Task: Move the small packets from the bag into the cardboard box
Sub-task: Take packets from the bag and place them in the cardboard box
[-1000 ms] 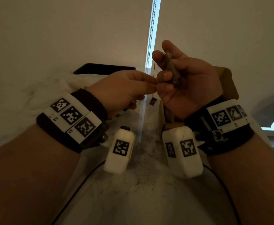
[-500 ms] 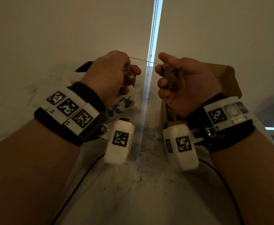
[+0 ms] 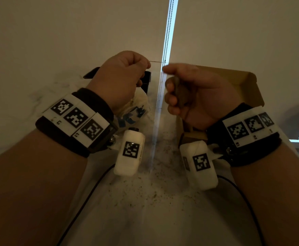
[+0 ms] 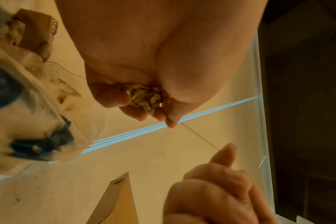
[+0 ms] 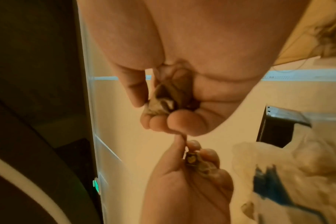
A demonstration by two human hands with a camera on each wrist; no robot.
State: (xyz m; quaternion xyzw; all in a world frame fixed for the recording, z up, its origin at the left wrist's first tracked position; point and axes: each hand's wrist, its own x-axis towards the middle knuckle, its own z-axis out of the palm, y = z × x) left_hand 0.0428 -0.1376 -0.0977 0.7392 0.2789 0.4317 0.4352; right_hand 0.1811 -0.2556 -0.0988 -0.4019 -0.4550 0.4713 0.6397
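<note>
My left hand is curled into a fist above the clear blue-printed bag and holds a crumpled small packet. Its thumb and forefinger pinch a thin thread. The thread runs taut to my right hand, whose fingers curl round a brown packet; the same packet shows in the right wrist view. The open cardboard box stands just behind and under my right hand. Another brown packet lies in the bag.
A flat black object lies at the back behind the bag. Dark crumbs are scattered on the white table. Cables trail from the wrist cameras. A bead chain hangs along the bright gap in the blind.
A second ago my left fingers were at the right hand's packet. The left hand then rose and drew away, pulling a thread taut between the hands. Both hands sit slightly lower now.
</note>
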